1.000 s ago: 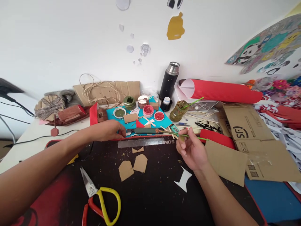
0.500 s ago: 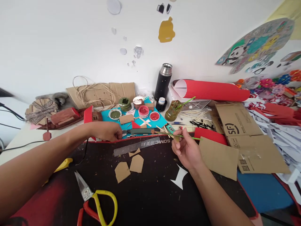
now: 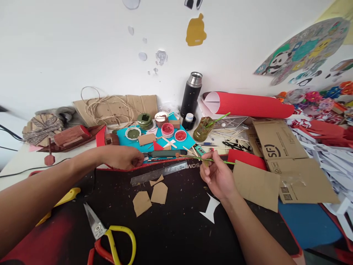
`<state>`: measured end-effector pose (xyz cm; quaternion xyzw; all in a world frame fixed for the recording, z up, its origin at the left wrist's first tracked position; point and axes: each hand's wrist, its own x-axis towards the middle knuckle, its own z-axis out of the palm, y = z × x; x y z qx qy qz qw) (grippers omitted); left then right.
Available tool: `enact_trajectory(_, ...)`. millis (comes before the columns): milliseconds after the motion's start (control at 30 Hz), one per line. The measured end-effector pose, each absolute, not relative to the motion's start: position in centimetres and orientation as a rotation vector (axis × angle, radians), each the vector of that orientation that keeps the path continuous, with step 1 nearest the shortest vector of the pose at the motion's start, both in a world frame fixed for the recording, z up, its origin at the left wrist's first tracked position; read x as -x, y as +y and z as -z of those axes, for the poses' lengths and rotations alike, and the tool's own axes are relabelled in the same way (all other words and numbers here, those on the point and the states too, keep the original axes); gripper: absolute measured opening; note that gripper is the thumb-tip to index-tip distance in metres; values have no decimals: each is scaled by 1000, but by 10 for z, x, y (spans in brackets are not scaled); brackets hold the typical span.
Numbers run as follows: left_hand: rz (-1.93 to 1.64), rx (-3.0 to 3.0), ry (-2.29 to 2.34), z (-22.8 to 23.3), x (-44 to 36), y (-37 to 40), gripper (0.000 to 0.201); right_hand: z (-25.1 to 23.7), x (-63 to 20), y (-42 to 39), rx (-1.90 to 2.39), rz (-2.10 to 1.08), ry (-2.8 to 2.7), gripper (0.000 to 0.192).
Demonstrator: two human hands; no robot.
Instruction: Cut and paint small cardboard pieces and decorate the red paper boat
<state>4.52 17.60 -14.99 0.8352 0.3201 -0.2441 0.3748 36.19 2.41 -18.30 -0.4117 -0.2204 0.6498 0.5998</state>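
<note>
My right hand (image 3: pixel 217 176) pinches a thin green-handled paintbrush (image 3: pixel 193 157). Its brown bristle tip lies at the right part of a long dark green strip (image 3: pixel 168 153). My left hand (image 3: pixel 124 157) is closed at the strip's left end, its fingertips partly hidden. Below the strip, a clear ruler (image 3: pixel 157 173) lies on the black mat (image 3: pixel 182 221). Small cut cardboard pieces (image 3: pixel 159 193) and a white paper cutout (image 3: pixel 211 208) rest nearer me. Behind are a tub of green paint (image 3: pixel 145 120), a lid with green paint (image 3: pixel 133 133) and a pink-red paint tub (image 3: pixel 167 129).
Scissors (image 3: pixel 106 235) with red and yellow handles lie open at the front left, near a yellow cutter (image 3: pixel 66 197). A brush jar (image 3: pixel 202 129) and black flask (image 3: pixel 191 95) stand at the back. Cardboard sheets (image 3: pixel 256 186) lie right; a brown model boat (image 3: pixel 71 136) sits left.
The view has shifted slightly, moving the scissors and left-side things a little left. Both hands keep nearly the same places, and the brush tip has moved slightly left along the strip.
</note>
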Motion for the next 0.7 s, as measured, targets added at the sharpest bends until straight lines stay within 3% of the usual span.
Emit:
enact_trajectory(167,670,-2144,837,159,-48,170,25,183,-361,25,964,-1499,-513,42)
enact_trajectory(367,471,-2210,856,164,-37,160,15,181,-359,27,985,-1504,-515,43)
enact_trajectory(700,368,-2280,928,165,-31,151,17,164,-355,31,1015,-1487,-590,47)
